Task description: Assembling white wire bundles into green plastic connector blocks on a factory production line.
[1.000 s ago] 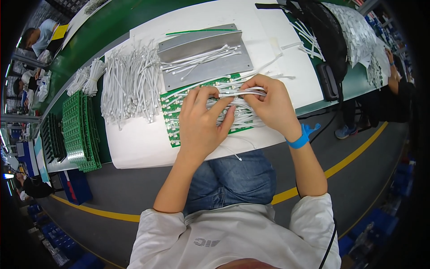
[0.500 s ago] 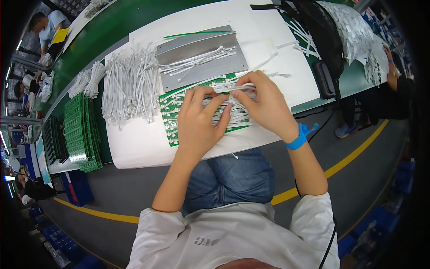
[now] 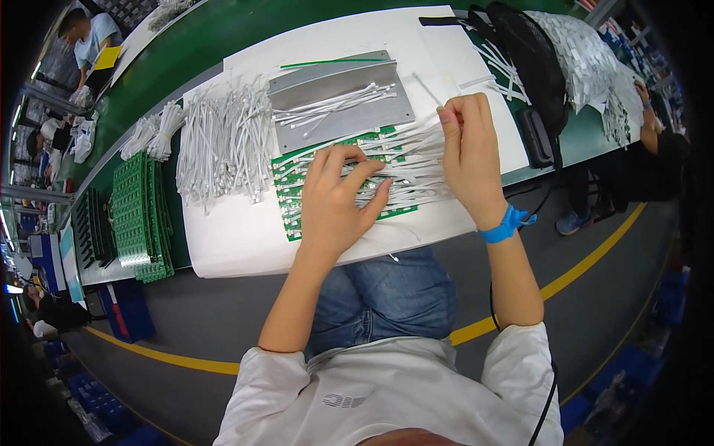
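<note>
A green circuit board (image 3: pixel 296 215) lies on the white sheet before me, with many white connector cables (image 3: pixel 425 165) spread across it toward the right. My left hand (image 3: pixel 338 195) rests over the board's middle, fingers curved and thumb apart from the index finger; its fingertips touch the cables, and I see nothing gripped. Just off the board's right end, my right hand (image 3: pixel 470 149) is raised with thumb and fingers pinched together. A thin, blurred white cable (image 3: pixel 426 89) sticks out from that pinch. The cable's other end is hard to make out.
Behind the board stands a bent grey metal plate (image 3: pixel 349 117) with loose cables on it. A large heap of white cables (image 3: pixel 223 141) lies to the left, beside stacked green boards (image 3: pixel 137 219). At right are a black bag (image 3: pixel 528 59) and a black case (image 3: pixel 537 137).
My right hand has moved right and up, away from the left hand, with a white cable in its pinch. My left hand has stayed on the board. The view has shifted slightly.
</note>
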`<state>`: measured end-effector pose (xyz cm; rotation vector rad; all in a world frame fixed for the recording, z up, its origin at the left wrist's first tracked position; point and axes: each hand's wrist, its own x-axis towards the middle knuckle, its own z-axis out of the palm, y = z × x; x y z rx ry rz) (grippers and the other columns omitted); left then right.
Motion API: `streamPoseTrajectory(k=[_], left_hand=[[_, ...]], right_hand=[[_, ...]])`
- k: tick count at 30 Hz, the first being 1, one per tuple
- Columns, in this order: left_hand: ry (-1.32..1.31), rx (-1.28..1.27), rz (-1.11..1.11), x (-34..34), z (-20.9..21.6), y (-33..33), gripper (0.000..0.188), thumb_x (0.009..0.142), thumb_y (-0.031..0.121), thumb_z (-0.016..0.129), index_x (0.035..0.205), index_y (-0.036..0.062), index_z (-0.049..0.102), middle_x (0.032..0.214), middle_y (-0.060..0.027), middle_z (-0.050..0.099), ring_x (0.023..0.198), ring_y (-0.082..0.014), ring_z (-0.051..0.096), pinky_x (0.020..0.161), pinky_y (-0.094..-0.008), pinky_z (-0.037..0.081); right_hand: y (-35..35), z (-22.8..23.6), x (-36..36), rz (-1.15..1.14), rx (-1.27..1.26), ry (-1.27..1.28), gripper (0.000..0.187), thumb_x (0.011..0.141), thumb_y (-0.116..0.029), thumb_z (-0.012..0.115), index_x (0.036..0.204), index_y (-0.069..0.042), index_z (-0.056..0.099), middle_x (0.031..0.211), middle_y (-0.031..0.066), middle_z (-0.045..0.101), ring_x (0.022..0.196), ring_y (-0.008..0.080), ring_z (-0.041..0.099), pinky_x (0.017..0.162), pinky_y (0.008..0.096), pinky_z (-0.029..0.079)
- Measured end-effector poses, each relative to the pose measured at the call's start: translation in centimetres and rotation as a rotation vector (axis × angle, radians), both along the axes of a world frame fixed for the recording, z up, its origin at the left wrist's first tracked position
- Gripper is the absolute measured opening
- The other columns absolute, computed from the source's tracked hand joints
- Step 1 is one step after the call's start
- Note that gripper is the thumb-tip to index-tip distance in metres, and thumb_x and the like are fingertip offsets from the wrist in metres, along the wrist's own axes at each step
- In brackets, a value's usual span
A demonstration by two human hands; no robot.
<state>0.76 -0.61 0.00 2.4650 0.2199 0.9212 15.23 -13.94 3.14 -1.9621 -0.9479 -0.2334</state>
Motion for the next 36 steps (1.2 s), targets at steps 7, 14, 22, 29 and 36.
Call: streamPoseTrajectory(k=[7,14,22,29,36], left_hand=[[-0.008,0.026,0.002,0.0,-0.1,0.1,0.018,0.070,0.011,0.076,0.087,0.0094,0.069,0.093,-0.0055,0.058,0.089,-0.0259,0.056,0.075,-0.0370,0.046],[-0.008,0.035,0.021,-0.2,-0.3,0.1,0.019,0.070,0.013,0.076,0.087,0.0098,0.069,0.093,-0.0052,0.058,0.091,-0.0257,0.056,0.076,-0.0373,0.046],[-0.010,0.014,0.030,0.1,0.2,-0.2,0.023,0.073,0.014,0.075,0.095,0.0102,0.070,0.095,-0.0055,0.058,0.092,-0.0262,0.056,0.078,-0.0369,0.046],[0.021,0.073,0.011,-0.3,-0.2,0.2,0.025,0.073,0.014,0.074,0.098,0.0104,0.070,0.095,-0.0056,0.057,0.093,-0.0263,0.055,0.079,-0.0375,0.045],[0.029,0.057,-0.003,-0.1,-0.3,0.2,0.021,0.072,0.014,0.076,0.091,0.0085,0.069,0.098,-0.0059,0.057,0.093,-0.0266,0.054,0.080,-0.0374,0.045]], right_hand=[[-0.1,0.6,2.1,-0.059,-0.422,-0.248,0.019,0.094,-0.021,0.058,0.090,-0.004,0.052,0.076,0.0114,0.062,0.067,0.0331,0.061,0.059,0.0400,0.047],[-3.1,3.0,5.1,0.436,-0.574,-0.430,0.026,0.083,-0.030,0.071,0.092,-0.008,0.060,0.080,0.0119,0.068,0.067,0.0302,0.064,0.057,0.0352,0.047],[-3.5,2.5,7.9,0.050,0.026,-0.395,0.020,0.099,-0.016,0.051,0.085,-0.001,0.053,0.069,0.0127,0.053,0.056,0.0263,0.051,0.053,0.0318,0.042],[-1.7,3.0,0.7,0.271,-0.040,0.091,0.014,0.098,-0.011,0.049,0.091,0.001,0.053,0.070,0.0171,0.052,0.058,0.0269,0.049,0.056,0.0344,0.040],[-0.5,0.0,0.1,0.415,-0.341,0.031,0.016,0.092,-0.013,0.060,0.095,0.003,0.056,0.085,0.0179,0.057,0.076,0.0368,0.059,0.066,0.0417,0.047]])
